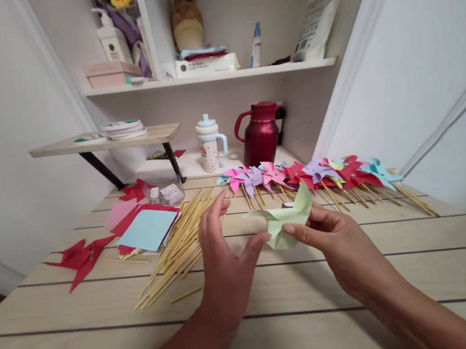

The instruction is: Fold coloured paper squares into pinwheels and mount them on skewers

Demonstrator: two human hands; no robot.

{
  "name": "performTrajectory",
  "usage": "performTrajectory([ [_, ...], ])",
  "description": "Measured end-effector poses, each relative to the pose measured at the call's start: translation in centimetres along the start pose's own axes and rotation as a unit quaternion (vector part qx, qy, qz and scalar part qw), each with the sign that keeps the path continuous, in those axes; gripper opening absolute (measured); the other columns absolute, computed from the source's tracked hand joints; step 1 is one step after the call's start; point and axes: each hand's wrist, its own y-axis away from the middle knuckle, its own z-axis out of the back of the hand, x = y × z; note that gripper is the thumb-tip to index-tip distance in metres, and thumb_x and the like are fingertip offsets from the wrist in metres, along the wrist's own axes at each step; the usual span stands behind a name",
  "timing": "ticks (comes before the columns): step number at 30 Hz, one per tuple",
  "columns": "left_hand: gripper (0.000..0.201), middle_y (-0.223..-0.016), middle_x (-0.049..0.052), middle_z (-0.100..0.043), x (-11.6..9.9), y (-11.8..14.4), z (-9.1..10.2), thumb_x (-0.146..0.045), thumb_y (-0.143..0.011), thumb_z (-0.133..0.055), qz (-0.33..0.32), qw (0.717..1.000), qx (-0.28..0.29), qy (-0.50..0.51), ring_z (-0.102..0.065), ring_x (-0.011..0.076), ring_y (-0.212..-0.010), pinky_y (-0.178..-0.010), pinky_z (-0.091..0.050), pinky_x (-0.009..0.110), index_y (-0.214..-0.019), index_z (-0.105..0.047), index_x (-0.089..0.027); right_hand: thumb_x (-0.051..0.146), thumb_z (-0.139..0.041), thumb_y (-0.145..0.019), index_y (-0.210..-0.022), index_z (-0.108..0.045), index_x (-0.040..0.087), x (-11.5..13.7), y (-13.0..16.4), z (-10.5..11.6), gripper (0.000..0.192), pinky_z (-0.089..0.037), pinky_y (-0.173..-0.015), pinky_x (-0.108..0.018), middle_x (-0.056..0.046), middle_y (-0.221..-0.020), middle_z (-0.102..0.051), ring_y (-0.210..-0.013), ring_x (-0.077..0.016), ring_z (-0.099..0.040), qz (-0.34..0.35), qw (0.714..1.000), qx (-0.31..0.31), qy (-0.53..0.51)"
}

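A pale green paper pinwheel (283,222) is held up over the table, its blades partly folded. My right hand (334,235) pinches it, thumb in front near the centre and fingers behind. Beside it, my left hand (226,254) is open, fingers raised and apart. The left thumb tip is at the pinwheel's left edge; whether it touches, I cannot tell. Behind my left hand lies a loose heap of thin wooden sticks (170,250). Any stick or pin on the green pinwheel is hidden from me.
Finished pinwheels on sticks (320,170) lie along the table's back right. At left are square coloured papers (148,229), a red pinwheel (79,258) and a clear box (165,194). Behind stand a cup (209,146), a red jug (262,134) and a small raised shelf (155,133).
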Motion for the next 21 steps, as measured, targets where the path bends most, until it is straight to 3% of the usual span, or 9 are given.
performTrajectory([
  [3, 0.056, -0.126, 0.012, -0.062, 0.55, -0.21, -0.18, -0.047, -0.076, -0.075, 0.137, 0.979, 0.100, 0.111, -0.055, 0.0292, -0.121, -0.103, -0.040, 0.044, -0.124, -0.060, -0.022, 0.041, -0.080, -0.072, -0.088, -0.075, 0.020, 0.18, -0.17, 0.01, 0.027, -0.051, -0.075, -0.036, -0.007, -0.088, -0.072, -0.083, -0.0231, -0.064, -0.057, 0.992, 0.028, -0.107],
  [6, 0.039, -0.119, 0.013, -0.067, 0.69, -0.03, -0.54, -0.045, -0.076, -0.076, 0.200, 0.943, 0.185, 0.193, -0.060, 0.0296, -0.115, -0.100, -0.044, 0.041, -0.103, -0.070, -0.018, 0.041, -0.081, -0.070, -0.089, -0.076, 0.020, 0.28, -0.04, -0.17, 0.029, -0.050, -0.075, -0.035, -0.006, -0.087, -0.073, -0.083, -0.0222, -0.064, -0.068, 0.989, 0.042, -0.125],
  [12, 0.031, -0.111, 0.010, -0.072, 0.11, 0.42, -0.92, -0.035, -0.073, -0.080, 0.245, 0.907, 0.207, 0.274, -0.064, 0.0264, -0.110, -0.098, -0.046, 0.037, -0.098, -0.073, -0.019, 0.041, -0.080, -0.070, -0.088, -0.076, 0.022, -0.04, 0.22, -0.40, 0.027, -0.048, -0.071, -0.034, -0.003, -0.082, -0.068, -0.080, -0.0213, -0.062, -0.061, 0.994, 0.045, -0.081],
  [17, 0.027, -0.099, 0.006, -0.074, -0.03, 0.37, -0.77, -0.033, -0.074, -0.079, 0.267, 0.898, 0.186, 0.298, -0.065, 0.0216, -0.100, -0.093, -0.047, 0.033, -0.096, -0.074, -0.020, 0.043, -0.078, -0.072, -0.074, -0.070, 0.020, -0.18, 0.25, -0.42, 0.024, -0.048, -0.071, -0.034, -0.004, -0.089, -0.065, -0.079, -0.0201, -0.059, -0.043, 0.996, 0.055, -0.047],
  [21, 0.020, -0.087, 0.004, -0.073, -0.22, 0.36, -0.68, -0.032, -0.073, -0.080, 0.278, 0.894, 0.173, 0.306, -0.064, 0.0163, -0.083, -0.078, -0.049, 0.027, -0.087, -0.073, -0.018, 0.043, -0.077, -0.073, -0.073, -0.070, 0.020, -0.45, 0.19, -0.57, 0.025, -0.048, -0.071, -0.033, -0.004, -0.088, -0.062, -0.082, -0.0205, -0.058, -0.036, 0.996, 0.062, -0.046],
])
